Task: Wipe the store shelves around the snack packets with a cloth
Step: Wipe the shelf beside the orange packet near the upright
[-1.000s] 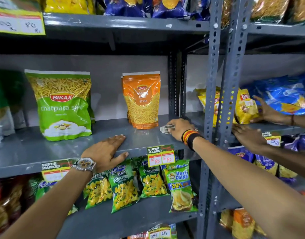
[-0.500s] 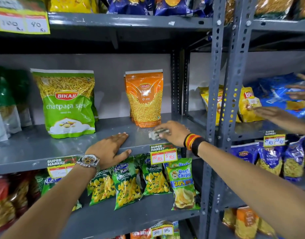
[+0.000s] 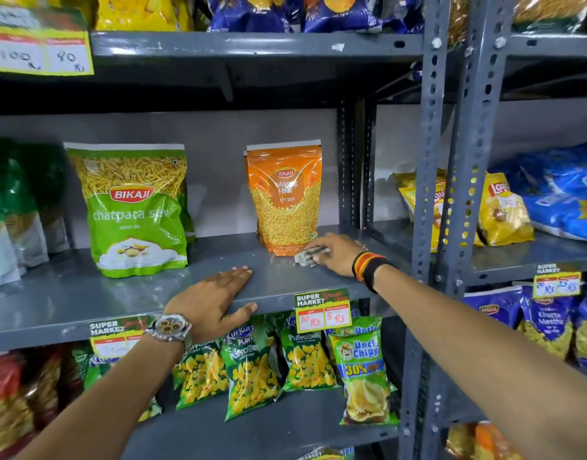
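Cloth (image 3: 311, 254), bunched small and grey, is shown pressed on the grey middle shelf (image 3: 69, 293) under the fingers of the right hand (image 3: 335, 255), which are closed down over it. It lies just in front of, and apparently touching, the base of the orange packet (image 3: 285, 197), which stands upright near the shelf's right end. The left hand (image 3: 212, 302) is laid flat and empty on the front part of the shelf, fingers spread, thumb over the front edge, gripping nothing. A green packet (image 3: 136, 210) stands upright well to the left, apart from both hands.

The main risk is judged to be the orange packet: a stroke carried further back would push its base and could tip it against the back wall or slide it out of line. A stroke swept leftward would be blocked by the left hand. A price tag (image 3: 323, 310) clipped to the front edge, just below the right wrist, could be knocked loose if the forearm is drawn back low.
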